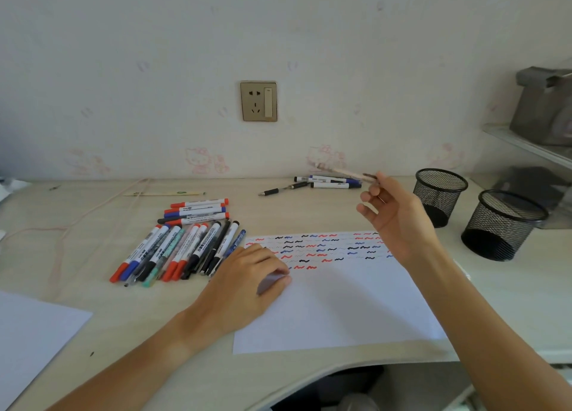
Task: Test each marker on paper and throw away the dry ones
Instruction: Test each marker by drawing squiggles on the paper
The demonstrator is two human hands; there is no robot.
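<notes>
The pale pink pen (346, 172) is up in the air in the right hand (399, 215), pinched at its dark end between thumb and forefinger, the other fingers spread loose. Its long axis runs out toward ten o'clock from that hand, over the few pens lying by the wall. The two mesh pen cups (439, 194) sit just off at three o'clock, nearer this hand. The left hand (247, 280) rests on the scribbled test sheet (340, 302), fingers curled, pinning its left edge.

Wall socket (258, 101), pink cable (77, 221), grey bag (544, 107) on shelf (526, 146).
</notes>
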